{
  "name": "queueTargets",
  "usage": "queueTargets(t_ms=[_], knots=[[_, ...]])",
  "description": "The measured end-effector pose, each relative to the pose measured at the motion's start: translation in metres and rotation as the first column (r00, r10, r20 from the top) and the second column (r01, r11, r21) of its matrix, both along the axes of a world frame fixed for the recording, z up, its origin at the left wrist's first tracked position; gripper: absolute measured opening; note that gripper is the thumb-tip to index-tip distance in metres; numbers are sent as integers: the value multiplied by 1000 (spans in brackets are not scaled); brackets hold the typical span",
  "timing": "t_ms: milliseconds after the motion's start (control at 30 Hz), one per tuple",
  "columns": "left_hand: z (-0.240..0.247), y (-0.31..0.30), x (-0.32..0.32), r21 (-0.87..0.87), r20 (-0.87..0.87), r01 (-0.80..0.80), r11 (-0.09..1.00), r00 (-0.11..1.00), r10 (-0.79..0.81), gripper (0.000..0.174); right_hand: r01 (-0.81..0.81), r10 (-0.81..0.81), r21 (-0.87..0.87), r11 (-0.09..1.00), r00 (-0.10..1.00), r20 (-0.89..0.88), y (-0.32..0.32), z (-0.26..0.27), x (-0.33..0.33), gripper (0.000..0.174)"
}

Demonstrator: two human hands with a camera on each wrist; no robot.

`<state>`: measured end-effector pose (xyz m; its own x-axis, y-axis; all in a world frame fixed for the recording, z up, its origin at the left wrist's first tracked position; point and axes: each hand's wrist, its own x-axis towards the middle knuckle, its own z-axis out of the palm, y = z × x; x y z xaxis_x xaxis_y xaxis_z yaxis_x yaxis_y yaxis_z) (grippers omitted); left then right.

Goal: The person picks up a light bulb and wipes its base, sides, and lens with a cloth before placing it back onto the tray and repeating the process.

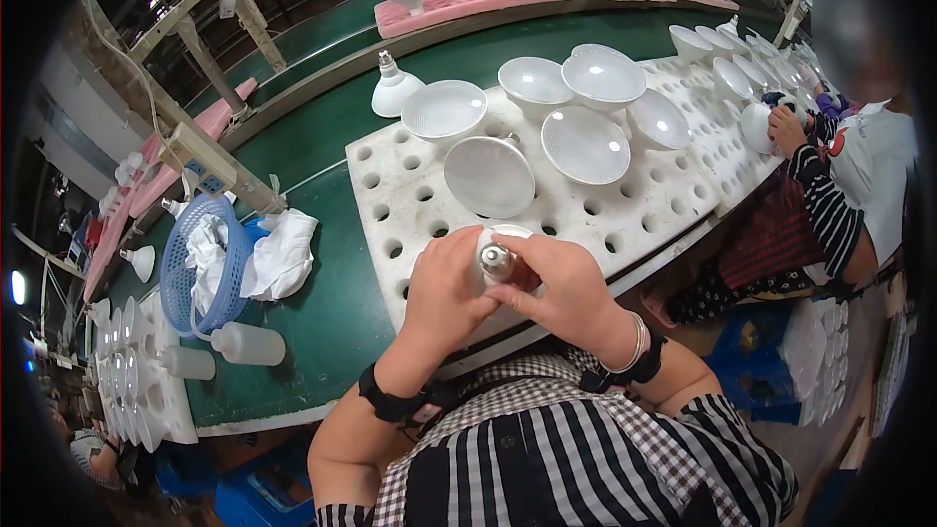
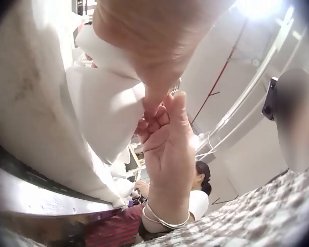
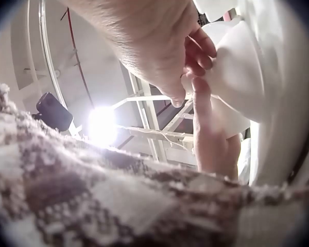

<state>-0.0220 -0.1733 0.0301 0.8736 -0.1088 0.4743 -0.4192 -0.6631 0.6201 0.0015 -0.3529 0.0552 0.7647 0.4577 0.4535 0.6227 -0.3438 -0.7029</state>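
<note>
A white reflector light bulb [image 1: 497, 261] stands with its metal screw base up at the front edge of a white perforated board [image 1: 390, 210]. My left hand [image 1: 441, 285] grips its neck from the left, and my right hand [image 1: 568, 291] holds it from the right, fingers and thumbs curled round it. Its wide white body [image 2: 100, 110] flares below the fingers in the left wrist view. From the right wrist, the same body [image 3: 241, 67] shows beside the fingertips. Just beyond my hands, a bulb [image 1: 490, 178] lies tilted with its round lens up. Several more lens-up bulbs [image 1: 586, 146] sit behind it.
Left on the green table [image 1: 327, 332] are a blue basket [image 1: 174, 278], white cloth [image 1: 283, 259] and two white bottles [image 1: 249, 344]. One bulb [image 1: 395, 93] stands base-up behind the board. Pink trays [image 1: 468, 5] lie at the back. Another person [image 1: 825, 195] works at right.
</note>
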Motion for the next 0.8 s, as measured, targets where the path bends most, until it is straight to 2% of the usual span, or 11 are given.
queueTargets(t_ms=[100, 167, 233, 300, 400, 500, 600, 633, 700, 767, 800], knots=[[-8, 6, 5, -265, -86, 0, 964, 996, -23, 43, -70, 69, -93, 993, 998, -14, -9, 3, 7, 58], [-8, 9, 8, -339, -169, -45, 940, 986, -14, 37, 25, -26, 5, 1000, 975, 223, -12, -2, 15, 61], [-12, 16, 14, -592, -366, -155, 791, 926, -92, 33, 28, -31, 30, 999, 993, 116, -16, -23, 23, 59], [-12, 14, 16, -561, -390, -121, 819, 911, -133, 37, -51, 52, -42, 998, 998, 32, -15, -42, 27, 57], [-18, 4, 18, -412, -181, 0, 911, 980, -82, 52, -21, 21, -29, 999, 1000, 0, -9, -44, 22, 55], [4, -3, 16, -138, -2, 51, 989, 999, -52, 50, 4, 3, -105, 994, 998, 67, -5, -38, 18, 54], [9, -5, 17, -123, -5, 21, 992, 1000, -22, 38, -6, 29, -185, 983, 992, 123, -5, -37, 19, 60], [5, -4, 18, -121, -3, 21, 992, 1000, -21, 38, -8, 16, -129, 992, 998, 59, -5, -38, 17, 68], [-3, -2, 22, -532, -109, -71, 844, 994, 15, 36, -8, 8, -71, 997, 1000, -4, -10, -44, 19, 77], [7, 6, 18, -657, -150, -52, 752, 987, -64, 33, -49, 120, 238, 970, 948, -294, -17, -58, 24, 101], [7, 9, 20, -821, -128, -36, 570, 984, -122, 33, -24, 370, 533, 846, 746, -554, -15, -53, 23, 115]])
